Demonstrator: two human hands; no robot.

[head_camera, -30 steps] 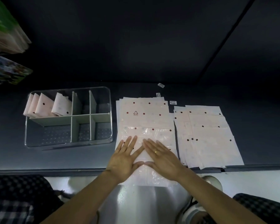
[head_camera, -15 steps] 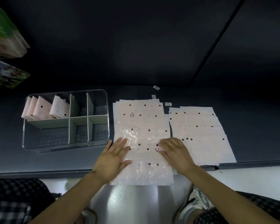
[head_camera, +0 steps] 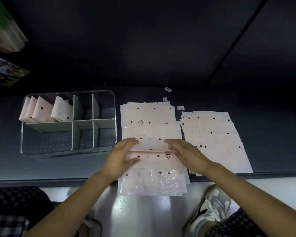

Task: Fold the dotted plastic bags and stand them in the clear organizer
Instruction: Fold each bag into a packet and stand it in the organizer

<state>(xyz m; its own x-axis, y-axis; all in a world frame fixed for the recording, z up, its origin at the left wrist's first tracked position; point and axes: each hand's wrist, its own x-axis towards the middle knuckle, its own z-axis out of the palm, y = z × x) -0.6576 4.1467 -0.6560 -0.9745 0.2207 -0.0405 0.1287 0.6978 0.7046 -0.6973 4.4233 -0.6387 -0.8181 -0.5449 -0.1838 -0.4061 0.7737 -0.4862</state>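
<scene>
Most of the job was left. The dark grey tabletop [head_camera: 161,79] carried two loose piles of flat pale-pink plastic bags with dark dots: the centre pile [head_camera: 149,117] right in front of me, overhanging the near edge, and the fanned-out right pile [head_camera: 217,139] just beside it. None of those were folded. The clear rectangular organizer with grey dividers [head_camera: 68,151] sat to the left of the centre pile, near but apart. Only its back-left compartment was in use, with about four folded dotted bags [head_camera: 46,110] standing there, leaning; the exact count was hard to tell. The other compartments held nothing. The bag being worked [head_camera: 150,144] lay on top of the centre pile, mid-fold, its near part turned over so the recycling triangle read upside down. My left hand [head_camera: 121,156] pinched its left edge, thumb under, fingers on top. My right hand [head_camera: 186,153] lay mostly flat, fingers loosely spread, pressing the right edge. Judgement: first fold underway, many bags to go.
</scene>
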